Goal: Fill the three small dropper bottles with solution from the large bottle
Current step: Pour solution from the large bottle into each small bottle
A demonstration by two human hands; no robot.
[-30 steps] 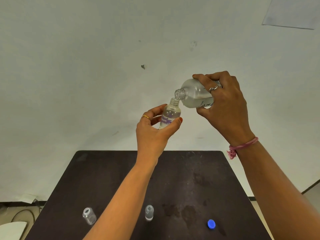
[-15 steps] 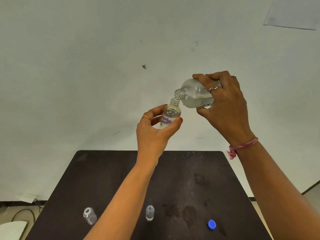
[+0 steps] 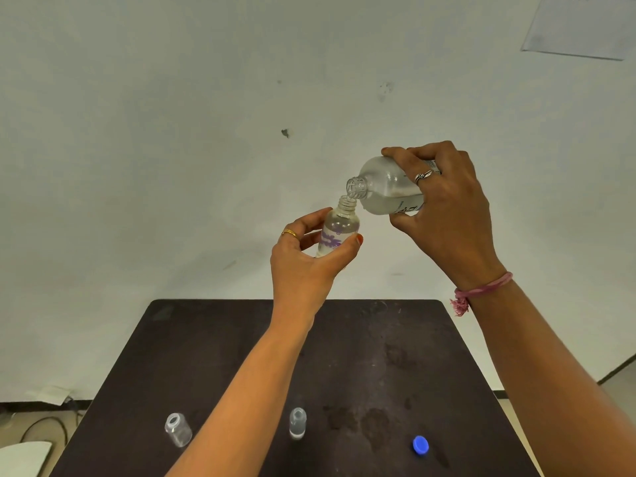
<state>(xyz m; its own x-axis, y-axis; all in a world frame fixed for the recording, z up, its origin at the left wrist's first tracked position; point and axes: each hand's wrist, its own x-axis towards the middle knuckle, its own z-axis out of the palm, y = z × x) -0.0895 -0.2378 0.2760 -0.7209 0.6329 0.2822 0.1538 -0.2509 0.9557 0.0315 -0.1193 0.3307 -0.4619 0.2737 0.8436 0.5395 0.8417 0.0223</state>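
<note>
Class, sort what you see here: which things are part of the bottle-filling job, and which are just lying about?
Part of the job:
large bottle, tilted in the right hand
small bottle, held in the left hand
two small bottles on the table
blue cap

Lying about:
paper on the wall
cable on the floor

Bare table beyond two bottles
</note>
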